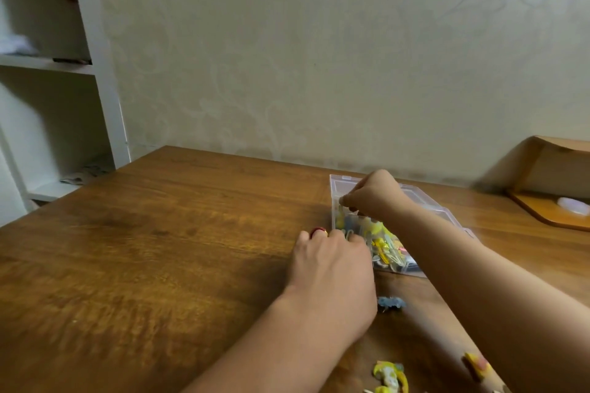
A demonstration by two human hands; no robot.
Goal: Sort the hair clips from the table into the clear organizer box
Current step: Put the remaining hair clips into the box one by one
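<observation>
On the brown wooden bench (159, 249), toward its right side, sits the clear plastic organizer box (338, 183) with its hinged lid lying open behind it. Inside the box is a jumble of small hair clips (381, 241), mostly yellow with some pale blue and pink ones; blur keeps the compartments from being told apart. Over the far left corner of the box hangs the right hand (373, 196), its grip narrow, fingers curled downward with the tips pinched together at the box's rim; whether they hold a clip cannot be told. At the near left side of the box lies the left hand (332, 265), knuckles up, its fingers bent against the box wall, and its grip cannot be told. Just beside that hand's far edge a small red object (318, 231) shows on the bench. Nearer the person, between the forearms, a grey-blue hair clip (391, 302) lies loose on the bench. Close to the bottom edge lie a yellow and white hair clip (391, 375) and, half hidden by the right forearm, a yellow and pink hair clip (477, 365)
</observation>
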